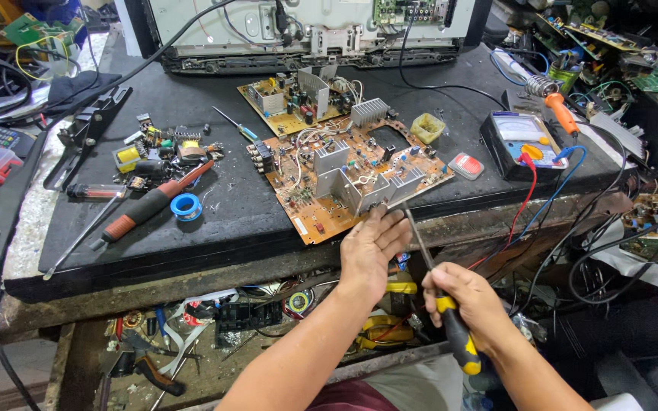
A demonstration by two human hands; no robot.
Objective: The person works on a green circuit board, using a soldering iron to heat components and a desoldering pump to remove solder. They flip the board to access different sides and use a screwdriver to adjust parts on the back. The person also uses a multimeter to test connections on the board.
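Right now your left hand (pixel 371 247) rests its fingertips on the near corner of the large brown circuit board (pixel 348 179), which lies tilted near the front edge of the dark counter (pixel 215 221), that corner reaching almost to the lip. The grip of your left hand is loose and open, fingers spread flat, clasping nothing. Your right hand (pixel 466 301) has its grip closed around the yellow-and-black handle of a screwdriver (pixel 436 289), whose thin shaft rises toward the board's near edge, just beside your left fingers; its tip looks to meet the edge, though you cannot tell whether it touches. Both hands hang off the counter's front, over a cluttered drawer (pixel 192 335) below. Left of the board lies open counter, bounded by a red-handled screwdriver (pixel 150 205) and a blue tape roll (pixel 186 205). To the right, a multimeter (pixel 523 141) sits well apart, its red and blue leads draping over the edge. A smaller board (pixel 291 103) lies just behind.
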